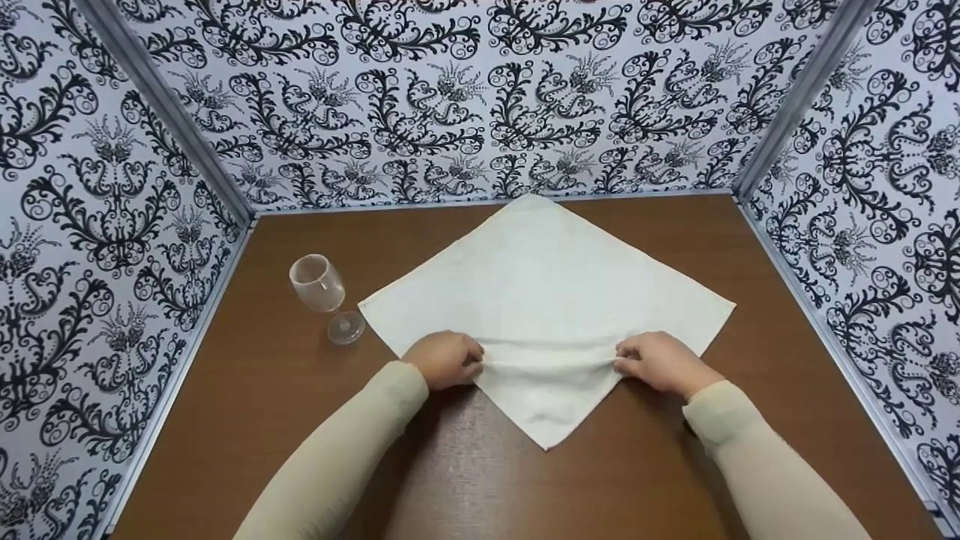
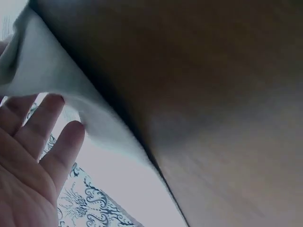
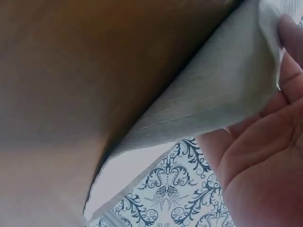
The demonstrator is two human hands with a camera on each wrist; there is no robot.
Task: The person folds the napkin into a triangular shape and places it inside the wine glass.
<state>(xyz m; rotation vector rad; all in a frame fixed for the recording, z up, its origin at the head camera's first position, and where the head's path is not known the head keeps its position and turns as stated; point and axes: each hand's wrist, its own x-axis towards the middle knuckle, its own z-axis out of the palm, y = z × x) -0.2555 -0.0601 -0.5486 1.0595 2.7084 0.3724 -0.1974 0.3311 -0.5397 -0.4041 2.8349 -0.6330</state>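
Observation:
A white cloth napkin lies as a diamond on the brown table, one corner pointing toward the person. My left hand pinches its lower left edge, and my right hand pinches the lower right edge opposite. Between the two hands the cloth is drawn into shallow creases, and the near corner hangs below them. In the left wrist view the napkin rises off the table at the fingers. The right wrist view shows the napkin's raised edge at the right hand's fingers.
A clear stemmed wine glass stands upright on the table, left of the napkin's left corner. Walls covered with a black-and-white scroll pattern enclose the table at the back and both sides. The napkin's far corner reaches near the back wall.

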